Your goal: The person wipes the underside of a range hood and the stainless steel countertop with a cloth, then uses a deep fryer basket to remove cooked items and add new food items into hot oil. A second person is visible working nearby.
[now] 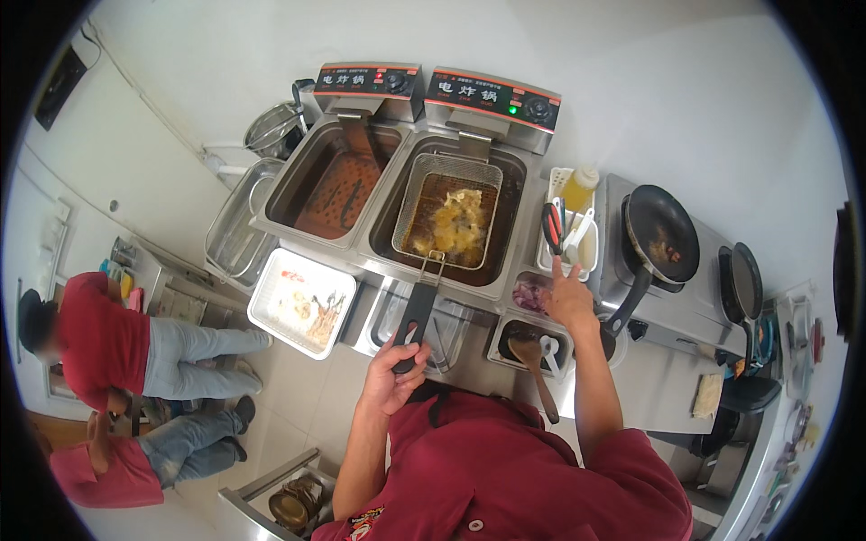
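Note:
My left hand (398,374) grips the black handle (417,314) of a wire fry basket (414,193). The basket sits in the right well of an electric deep fryer (517,203), where battered food (461,220) bubbles in dark oil. My right hand (570,297) reaches forward with its fingers apart, the fingertips at the near edge of a white plastic basket (587,270). That basket holds red-and-black handled tongs or scissors (553,228) and a white spoon (580,233). Below my right palm lies a metal container of chopped purple onion (530,295), partly hidden.
The left fryer well (342,196) holds reddish-brown oil. A white tray (257,312) with breading stands before it. Near my right forearm, a wooden spoon (534,362) rests in a sauce container. A frying pan (659,233) sits on the stove at right. Two people (101,331) stand at left.

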A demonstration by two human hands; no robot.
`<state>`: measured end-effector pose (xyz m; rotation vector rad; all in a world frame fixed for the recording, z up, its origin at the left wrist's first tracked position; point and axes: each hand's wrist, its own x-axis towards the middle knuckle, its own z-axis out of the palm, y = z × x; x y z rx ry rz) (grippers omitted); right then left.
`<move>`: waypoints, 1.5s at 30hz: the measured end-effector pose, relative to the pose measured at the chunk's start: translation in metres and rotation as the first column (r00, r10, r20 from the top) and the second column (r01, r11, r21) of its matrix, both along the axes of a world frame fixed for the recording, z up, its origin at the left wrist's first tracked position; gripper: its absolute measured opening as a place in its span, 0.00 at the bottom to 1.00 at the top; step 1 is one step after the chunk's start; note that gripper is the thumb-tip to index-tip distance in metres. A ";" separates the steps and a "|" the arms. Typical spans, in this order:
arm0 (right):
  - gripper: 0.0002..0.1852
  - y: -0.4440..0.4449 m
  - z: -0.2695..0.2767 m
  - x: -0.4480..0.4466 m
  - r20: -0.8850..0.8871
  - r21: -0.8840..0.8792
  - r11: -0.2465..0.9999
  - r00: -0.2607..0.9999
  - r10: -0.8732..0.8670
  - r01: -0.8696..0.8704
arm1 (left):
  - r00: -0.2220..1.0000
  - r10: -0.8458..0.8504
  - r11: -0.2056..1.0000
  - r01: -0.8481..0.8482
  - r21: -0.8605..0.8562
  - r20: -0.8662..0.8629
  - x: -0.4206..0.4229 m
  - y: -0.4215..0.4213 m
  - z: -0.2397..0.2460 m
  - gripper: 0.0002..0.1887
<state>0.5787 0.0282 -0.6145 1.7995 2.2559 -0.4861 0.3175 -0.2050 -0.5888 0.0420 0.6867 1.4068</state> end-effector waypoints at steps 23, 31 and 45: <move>0.46 -0.001 -0.002 -0.001 -0.004 -0.006 1.000 1.000 -0.002 0.002 | 1.000 0.012 0.999 -0.012 -0.033 0.002 0.000 -0.003 -0.002 0.18; 0.45 -0.002 0.003 -0.002 -0.008 0.004 1.000 1.000 -0.001 0.001 | 1.000 0.015 1.000 -0.015 -0.003 0.017 0.000 -0.003 -0.005 0.18; 0.46 -0.002 -0.006 0.005 -0.036 0.055 0.998 0.999 0.032 -0.030 | 1.000 0.009 1.000 -0.009 -0.012 0.030 0.000 -0.003 -0.007 0.17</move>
